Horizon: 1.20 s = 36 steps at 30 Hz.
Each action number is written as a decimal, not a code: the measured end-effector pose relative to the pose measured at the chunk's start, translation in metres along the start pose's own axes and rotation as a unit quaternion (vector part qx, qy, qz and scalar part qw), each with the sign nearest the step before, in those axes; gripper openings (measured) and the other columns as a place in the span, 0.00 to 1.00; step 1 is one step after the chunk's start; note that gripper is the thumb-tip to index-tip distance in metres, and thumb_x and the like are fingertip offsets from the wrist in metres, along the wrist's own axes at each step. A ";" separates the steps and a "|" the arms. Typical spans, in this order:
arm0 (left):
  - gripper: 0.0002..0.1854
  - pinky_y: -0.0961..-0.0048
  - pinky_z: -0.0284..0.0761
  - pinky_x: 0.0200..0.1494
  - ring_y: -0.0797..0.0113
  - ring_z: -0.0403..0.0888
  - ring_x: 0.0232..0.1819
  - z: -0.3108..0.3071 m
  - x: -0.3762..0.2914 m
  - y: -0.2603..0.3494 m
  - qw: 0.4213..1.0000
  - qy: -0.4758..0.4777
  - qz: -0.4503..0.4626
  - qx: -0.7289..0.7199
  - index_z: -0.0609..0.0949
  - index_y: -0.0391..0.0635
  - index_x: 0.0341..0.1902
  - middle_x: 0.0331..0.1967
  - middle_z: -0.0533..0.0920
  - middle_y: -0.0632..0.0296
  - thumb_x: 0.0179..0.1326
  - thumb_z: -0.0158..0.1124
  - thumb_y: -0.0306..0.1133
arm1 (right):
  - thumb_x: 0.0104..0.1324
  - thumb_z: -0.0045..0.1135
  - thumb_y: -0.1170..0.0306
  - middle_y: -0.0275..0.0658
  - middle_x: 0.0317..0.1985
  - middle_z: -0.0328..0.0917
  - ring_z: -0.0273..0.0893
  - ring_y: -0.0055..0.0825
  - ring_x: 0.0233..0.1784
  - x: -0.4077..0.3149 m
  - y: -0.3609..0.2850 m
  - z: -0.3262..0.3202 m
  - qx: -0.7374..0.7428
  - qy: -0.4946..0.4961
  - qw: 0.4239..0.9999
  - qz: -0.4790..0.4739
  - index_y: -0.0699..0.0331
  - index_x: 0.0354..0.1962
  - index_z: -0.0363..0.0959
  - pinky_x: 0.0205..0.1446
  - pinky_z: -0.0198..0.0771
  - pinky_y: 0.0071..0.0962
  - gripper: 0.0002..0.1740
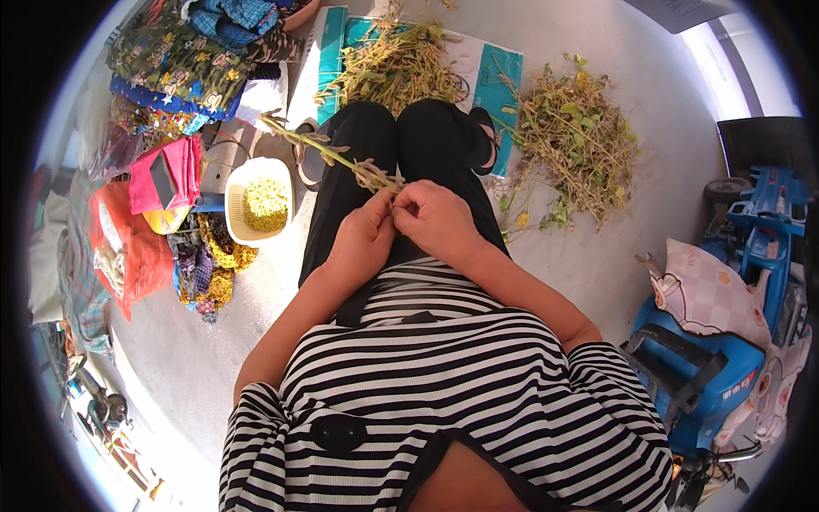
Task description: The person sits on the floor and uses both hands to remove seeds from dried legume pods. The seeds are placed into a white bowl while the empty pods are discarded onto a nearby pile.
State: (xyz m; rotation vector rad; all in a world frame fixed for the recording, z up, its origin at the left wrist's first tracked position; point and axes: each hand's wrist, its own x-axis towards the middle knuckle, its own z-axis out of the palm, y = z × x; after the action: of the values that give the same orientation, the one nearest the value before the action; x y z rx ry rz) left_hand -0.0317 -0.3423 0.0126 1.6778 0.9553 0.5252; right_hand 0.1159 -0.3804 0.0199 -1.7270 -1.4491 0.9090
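Observation:
Over my lap, a dried soybean stalk (333,152) with brown, fuzzy pods (371,174) slants up to the left. Its lower end lies in my left hand (363,235), pinched by thumb and fingers. Against those fingertips, my right hand (438,221) is curled, thumb and forefinger pinched together at what looks like a pod. The fingers mostly cover that small piece. To the left of my legs stands a cream plastic basket (235,198), holding shelled yellow-green soybeans (265,203).
Soybean plants (403,67) are heaped on flattened cardboard (496,77) beyond my knees. Another heap (572,137) lies on the floor to the right. Folded fabrics (185,70) and a red plastic bag (131,243) crowd the left. A blue ride-on toy vehicle (716,365) stands at right.

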 end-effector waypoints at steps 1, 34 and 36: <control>0.16 0.65 0.74 0.36 0.48 0.79 0.35 0.001 0.000 0.001 1.000 0.007 0.020 0.014 0.72 0.42 0.50 0.30 0.79 0.48 0.56 0.49 0.21 | 0.52 0.56 0.66 0.38 0.27 0.75 0.75 0.38 0.29 0.000 0.000 -0.001 0.003 -0.006 1.000 0.004 0.60 0.25 0.74 0.33 0.69 0.34 0.07; 0.05 0.83 0.72 0.27 0.76 0.78 0.24 -0.007 0.003 0.000 0.915 -0.022 -0.191 -0.355 0.75 0.41 0.35 0.27 0.80 0.63 0.59 0.58 0.30 | 0.54 0.56 0.75 0.28 0.22 0.74 0.65 0.10 0.25 -0.002 0.014 -0.007 0.183 -0.051 0.981 0.033 0.67 0.27 0.74 0.29 0.63 0.13 0.03; 0.04 0.84 0.68 0.23 0.77 0.75 0.20 -0.006 0.004 -0.003 0.905 -0.026 -0.204 -0.372 0.75 0.42 0.33 0.25 0.78 0.63 0.55 0.56 0.27 | 0.55 0.56 0.75 0.28 0.22 0.73 0.65 0.09 0.25 -0.002 0.014 -0.005 0.187 -0.053 0.980 0.032 0.68 0.27 0.74 0.29 0.63 0.13 0.03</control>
State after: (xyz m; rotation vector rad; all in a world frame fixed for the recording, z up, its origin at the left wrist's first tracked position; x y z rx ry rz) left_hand -0.0349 -0.3348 0.0113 0.7745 0.8807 0.4739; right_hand 0.1271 -0.3849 0.0112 -1.4690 -1.1979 1.2372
